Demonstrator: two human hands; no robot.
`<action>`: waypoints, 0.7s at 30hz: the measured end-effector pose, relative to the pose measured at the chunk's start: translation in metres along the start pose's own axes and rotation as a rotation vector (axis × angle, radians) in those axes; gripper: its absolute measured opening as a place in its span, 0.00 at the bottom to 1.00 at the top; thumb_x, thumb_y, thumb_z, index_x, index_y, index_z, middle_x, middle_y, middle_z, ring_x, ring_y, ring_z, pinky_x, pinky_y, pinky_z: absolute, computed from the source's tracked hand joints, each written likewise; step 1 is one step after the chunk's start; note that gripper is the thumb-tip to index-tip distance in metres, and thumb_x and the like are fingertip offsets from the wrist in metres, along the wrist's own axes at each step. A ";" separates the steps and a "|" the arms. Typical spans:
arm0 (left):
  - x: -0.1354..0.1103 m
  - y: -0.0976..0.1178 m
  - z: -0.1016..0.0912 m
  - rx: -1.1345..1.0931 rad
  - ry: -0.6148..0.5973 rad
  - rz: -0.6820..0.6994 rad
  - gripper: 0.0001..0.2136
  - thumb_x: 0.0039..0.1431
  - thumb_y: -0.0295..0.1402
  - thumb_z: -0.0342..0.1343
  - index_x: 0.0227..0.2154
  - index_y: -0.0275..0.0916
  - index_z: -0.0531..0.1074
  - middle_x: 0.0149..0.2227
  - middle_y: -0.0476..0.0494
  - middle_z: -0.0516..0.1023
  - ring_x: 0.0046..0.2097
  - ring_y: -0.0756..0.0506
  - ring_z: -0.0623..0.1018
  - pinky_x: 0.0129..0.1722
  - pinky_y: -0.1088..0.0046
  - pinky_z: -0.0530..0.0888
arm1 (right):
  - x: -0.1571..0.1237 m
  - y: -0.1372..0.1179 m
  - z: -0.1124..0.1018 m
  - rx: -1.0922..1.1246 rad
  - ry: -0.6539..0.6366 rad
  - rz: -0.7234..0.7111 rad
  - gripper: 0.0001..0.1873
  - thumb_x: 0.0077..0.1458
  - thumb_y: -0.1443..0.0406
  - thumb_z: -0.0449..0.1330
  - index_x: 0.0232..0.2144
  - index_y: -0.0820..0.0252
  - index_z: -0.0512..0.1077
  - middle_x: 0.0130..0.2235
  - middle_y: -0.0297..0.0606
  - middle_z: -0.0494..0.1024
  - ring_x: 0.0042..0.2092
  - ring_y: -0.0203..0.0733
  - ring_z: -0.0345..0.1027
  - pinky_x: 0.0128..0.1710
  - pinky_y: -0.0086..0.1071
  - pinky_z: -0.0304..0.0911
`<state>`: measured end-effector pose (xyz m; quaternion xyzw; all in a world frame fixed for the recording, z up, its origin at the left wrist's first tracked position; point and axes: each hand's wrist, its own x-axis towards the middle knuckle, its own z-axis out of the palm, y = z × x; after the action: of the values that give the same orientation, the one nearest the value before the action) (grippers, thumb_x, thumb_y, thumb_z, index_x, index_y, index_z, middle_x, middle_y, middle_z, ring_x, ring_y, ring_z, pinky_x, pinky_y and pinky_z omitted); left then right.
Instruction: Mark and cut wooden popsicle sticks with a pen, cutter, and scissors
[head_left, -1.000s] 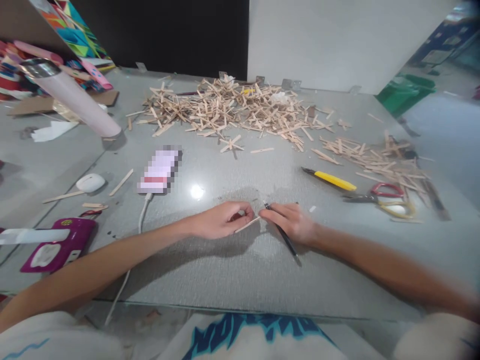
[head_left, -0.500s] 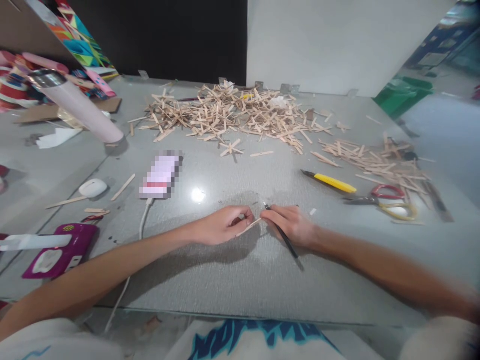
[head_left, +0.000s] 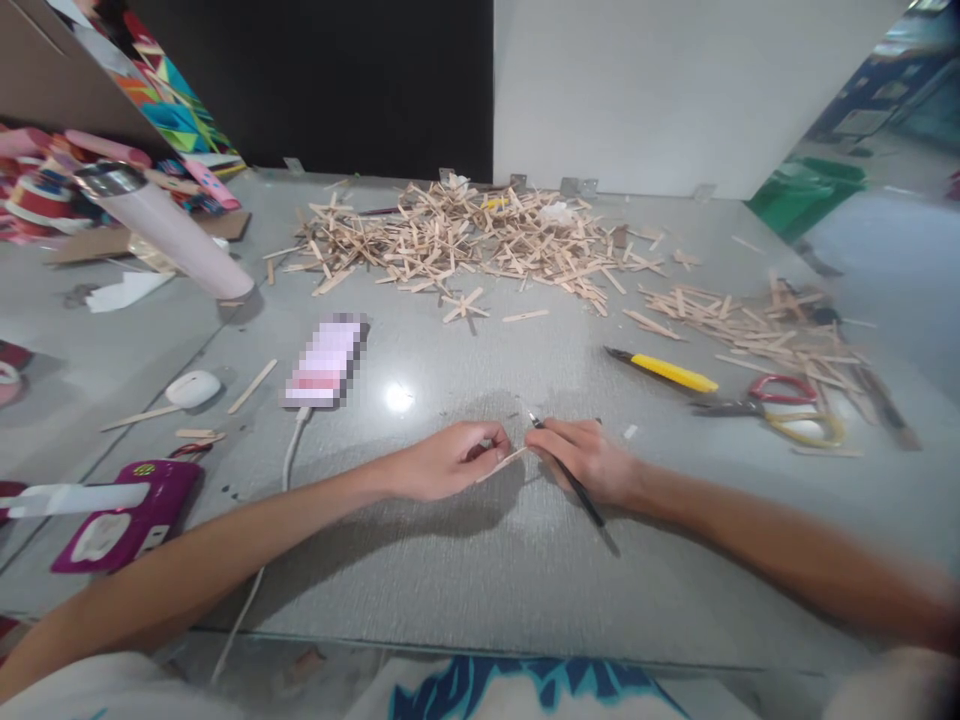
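Left hand: you pinch a wooden craft stick low over the worktop.
Right hand: you grip a black pen, tip at the stick's end.

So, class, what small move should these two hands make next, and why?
Probably lower the tip of the dark thin tool onto the wooden stick. The left hand pinches the stick, the right hand grips the tool like a pen, and its tip sits just beyond the stick's free end.

Your grey table bears a stick heap upper centre, yellow cutter and scissors right, phone centre-left.
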<state>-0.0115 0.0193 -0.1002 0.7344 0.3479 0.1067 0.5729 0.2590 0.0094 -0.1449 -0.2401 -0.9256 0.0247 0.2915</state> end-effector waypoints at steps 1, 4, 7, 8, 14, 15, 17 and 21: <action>0.000 -0.001 0.000 -0.006 -0.003 -0.003 0.19 0.76 0.52 0.52 0.36 0.42 0.67 0.30 0.52 0.67 0.31 0.48 0.66 0.33 0.70 0.64 | 0.000 0.000 0.000 0.003 0.003 -0.004 0.13 0.82 0.68 0.50 0.47 0.61 0.75 0.33 0.36 0.78 0.31 0.39 0.70 0.32 0.32 0.65; 0.000 -0.002 0.000 -0.024 -0.014 -0.016 0.19 0.76 0.52 0.53 0.37 0.42 0.68 0.30 0.52 0.67 0.31 0.48 0.66 0.33 0.70 0.64 | 0.000 0.000 0.000 0.005 -0.001 0.007 0.14 0.82 0.67 0.49 0.46 0.61 0.75 0.33 0.37 0.78 0.30 0.39 0.70 0.31 0.32 0.64; -0.001 -0.004 0.000 -0.048 -0.024 -0.029 0.19 0.76 0.53 0.53 0.37 0.42 0.68 0.30 0.52 0.67 0.31 0.48 0.66 0.33 0.70 0.63 | -0.001 0.001 0.002 0.014 -0.012 0.020 0.15 0.82 0.67 0.49 0.46 0.60 0.75 0.34 0.36 0.77 0.30 0.39 0.69 0.30 0.32 0.63; -0.001 -0.004 -0.001 -0.058 -0.028 -0.028 0.19 0.76 0.52 0.53 0.37 0.42 0.68 0.30 0.52 0.67 0.30 0.48 0.66 0.32 0.71 0.63 | -0.002 0.001 0.002 0.018 -0.010 0.018 0.15 0.83 0.66 0.49 0.46 0.60 0.75 0.34 0.36 0.77 0.30 0.39 0.69 0.30 0.32 0.62; -0.001 -0.007 -0.004 -0.180 -0.068 -0.023 0.18 0.77 0.52 0.56 0.41 0.41 0.71 0.27 0.53 0.69 0.28 0.49 0.69 0.30 0.73 0.65 | -0.002 0.002 -0.001 0.018 -0.001 0.001 0.15 0.82 0.67 0.47 0.48 0.60 0.74 0.33 0.36 0.75 0.30 0.39 0.66 0.30 0.32 0.60; -0.001 -0.008 -0.004 -0.204 -0.067 -0.033 0.18 0.76 0.52 0.57 0.42 0.41 0.71 0.27 0.54 0.70 0.28 0.50 0.70 0.30 0.73 0.66 | -0.001 0.002 -0.002 0.015 -0.003 0.001 0.15 0.82 0.68 0.47 0.49 0.60 0.73 0.33 0.36 0.75 0.29 0.39 0.66 0.29 0.32 0.59; -0.001 -0.008 -0.003 -0.236 -0.057 -0.054 0.19 0.75 0.53 0.59 0.44 0.40 0.73 0.26 0.53 0.71 0.26 0.50 0.70 0.27 0.74 0.67 | 0.000 0.002 -0.004 0.010 0.001 -0.001 0.15 0.81 0.70 0.46 0.49 0.60 0.73 0.33 0.36 0.75 0.29 0.38 0.65 0.28 0.32 0.58; 0.000 -0.011 -0.001 -0.287 -0.052 -0.072 0.20 0.74 0.53 0.60 0.46 0.38 0.77 0.25 0.52 0.75 0.23 0.50 0.74 0.25 0.74 0.74 | 0.001 0.002 -0.005 -0.001 -0.007 -0.011 0.16 0.80 0.72 0.45 0.49 0.60 0.73 0.33 0.35 0.74 0.29 0.38 0.64 0.28 0.31 0.57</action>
<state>-0.0165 0.0212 -0.1094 0.6346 0.3402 0.1156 0.6842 0.2619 0.0116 -0.1404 -0.2348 -0.9280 0.0236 0.2882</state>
